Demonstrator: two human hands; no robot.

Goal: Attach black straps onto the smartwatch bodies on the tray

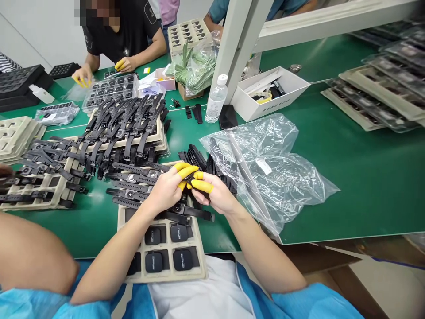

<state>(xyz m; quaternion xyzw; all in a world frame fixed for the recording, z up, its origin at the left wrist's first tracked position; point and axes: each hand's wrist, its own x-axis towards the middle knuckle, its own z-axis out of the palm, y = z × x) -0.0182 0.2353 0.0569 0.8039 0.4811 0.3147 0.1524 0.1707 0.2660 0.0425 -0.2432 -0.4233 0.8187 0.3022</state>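
My left hand (169, 188) and my right hand (215, 191), both with yellow finger cots, meet over the near tray. Their fingers pinch a small black watch part (190, 178) between them; most of it is hidden, so I cannot tell whether it is the case or the strap. Beneath them, the beige tray (203, 266) carries strapped black smartwatches (130, 195) across its far part. Square strapless watch cases (183, 259) sit in its near pockets. Loose black watch straps (195, 157) lie in a pile just beyond my hands, partly under clear plastic.
A clear plastic bag (275, 168) spreads to the right. Behind it stand a water bottle (217, 99), a phone (227, 117) and a white box (270, 93). Stacked watch trays (124, 128) rise at left; more trays (375, 97) are far right. A co-worker (122, 40) sits opposite.
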